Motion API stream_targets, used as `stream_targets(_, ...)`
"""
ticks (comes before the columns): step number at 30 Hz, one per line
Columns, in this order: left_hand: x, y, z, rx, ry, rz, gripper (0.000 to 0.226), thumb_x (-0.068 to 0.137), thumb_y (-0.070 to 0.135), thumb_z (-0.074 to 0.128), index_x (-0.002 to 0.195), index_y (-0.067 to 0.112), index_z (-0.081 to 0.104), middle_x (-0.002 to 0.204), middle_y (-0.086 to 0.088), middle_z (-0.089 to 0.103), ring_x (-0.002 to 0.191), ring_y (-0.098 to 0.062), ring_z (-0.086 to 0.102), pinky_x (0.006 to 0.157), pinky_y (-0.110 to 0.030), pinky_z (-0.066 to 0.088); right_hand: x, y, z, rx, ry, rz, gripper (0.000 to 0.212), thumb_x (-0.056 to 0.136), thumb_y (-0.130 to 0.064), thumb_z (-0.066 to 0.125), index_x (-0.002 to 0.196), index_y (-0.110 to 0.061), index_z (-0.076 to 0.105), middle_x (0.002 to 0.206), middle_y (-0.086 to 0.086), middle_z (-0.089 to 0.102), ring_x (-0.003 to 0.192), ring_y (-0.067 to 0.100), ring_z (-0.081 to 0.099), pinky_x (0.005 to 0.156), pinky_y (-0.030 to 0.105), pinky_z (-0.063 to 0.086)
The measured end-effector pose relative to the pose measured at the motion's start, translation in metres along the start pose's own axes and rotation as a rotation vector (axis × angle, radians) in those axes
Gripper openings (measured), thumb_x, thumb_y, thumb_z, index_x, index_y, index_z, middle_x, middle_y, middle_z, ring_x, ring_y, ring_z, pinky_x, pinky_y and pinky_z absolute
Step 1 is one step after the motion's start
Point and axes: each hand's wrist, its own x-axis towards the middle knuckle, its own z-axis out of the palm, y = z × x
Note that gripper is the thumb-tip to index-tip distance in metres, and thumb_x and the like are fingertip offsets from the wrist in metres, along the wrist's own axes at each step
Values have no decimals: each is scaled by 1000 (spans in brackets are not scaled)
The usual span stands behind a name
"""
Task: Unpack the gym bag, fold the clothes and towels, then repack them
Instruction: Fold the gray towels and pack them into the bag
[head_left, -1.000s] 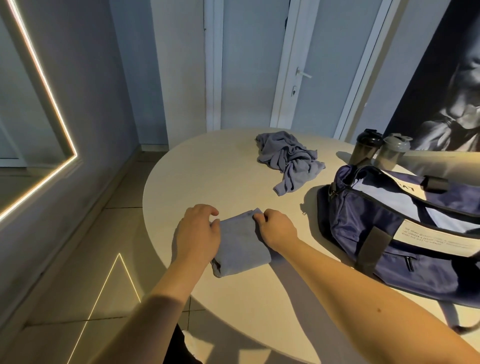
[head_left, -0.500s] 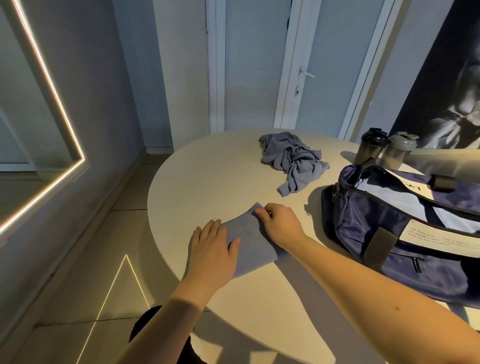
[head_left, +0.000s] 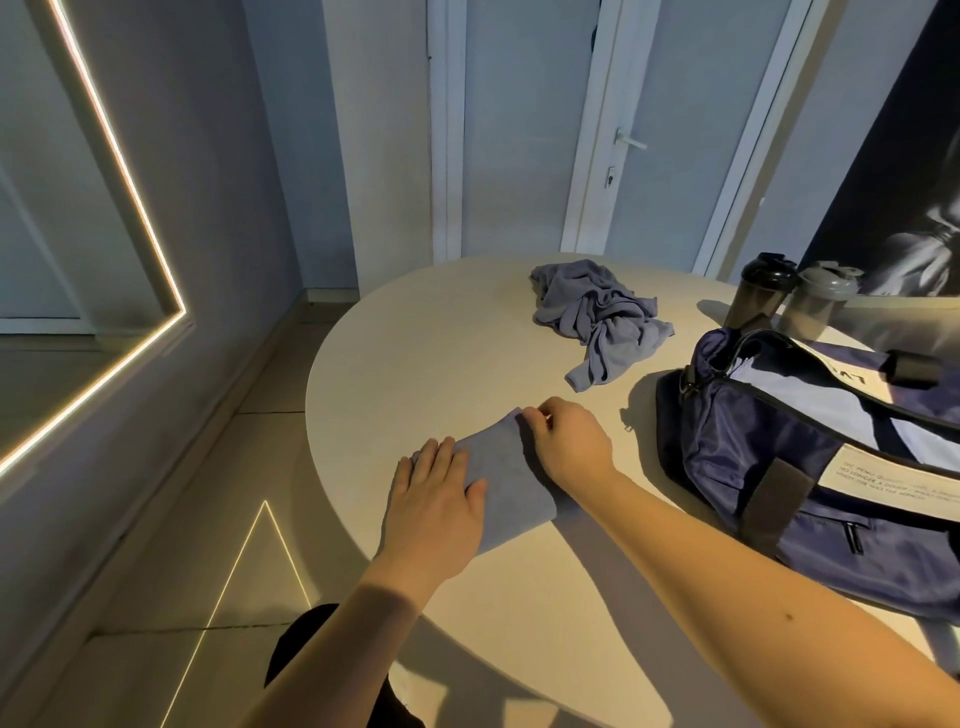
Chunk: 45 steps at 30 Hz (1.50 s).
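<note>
1. Directly between the two hands lies the folded towel (head_left: 511, 473), a small grey-blue rectangle with a smooth, even surface. It lies flat on the round pale table (head_left: 441, 353), close to the table edge nearest the person.
2. The left hand (head_left: 434, 506) rests palm down on the left part of the folded towel. Its fingers are straight and close together, and it grips nothing.
3. The right hand (head_left: 569, 444) is at the far corner of the folded towel. Its fingers are curled, and the thumb and fingertips pinch the cloth edge there.
4. The side of the folded towel next to the right wrist looks thick and rounded, like a fold of several layers.
5. Beyond the right hand, well apart from it, the crumpled cloth (head_left: 597, 317) lies on the table. It has the same grey-blue colour and makes a loose heap with many wrinkles. One narrow end points back toward the right hand.
6. To the right of the right hand, near the forearm, sits the gym bag (head_left: 753, 441). It is dark blue with pale panels and a cream band that carries small print.
7. Behind the gym bag, farther from the right hand, the dark shaker bottle (head_left: 763, 291) and the grey shaker bottle (head_left: 818, 299) stand upright, just beside each other.
</note>
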Motion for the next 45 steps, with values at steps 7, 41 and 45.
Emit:
stream_targets(7, 12, -4, -6, -122, -57, -110, 54, 104, 45, 28, 153, 23, 33, 160, -1, 34, 147, -24, 29, 120, -42, 22, -81, 7, 1, -69, 75, -441, 26, 88, -21, 52, 91, -22, 78, 103, -3, 70, 99, 29, 58, 79, 41, 49)
stream_targets(41, 56, 61, -113, -647, -350, 107, 58, 78, 68, 71, 106, 22, 49, 102, -2, 64, 90, -16, 66, 70, -30, 52, -113, -13, -116, 1406, -186, 672, 19, 92, -11, 59, 111, -13, 63, 110, 16, 63, 92, 23, 63, 86, 40, 58)
stream_targets(45, 53, 97, -125, -661, -329, 165, 67, 70, 64, 82, 112, 28, 42, 108, 3, 60, 91, -15, 67, 67, -31, 58, -110, 7, -150, 1493, -122, 564, 25, 99, -25, 57, 117, -11, 66, 105, 9, 67, 94, 24, 65, 82, 40, 60)
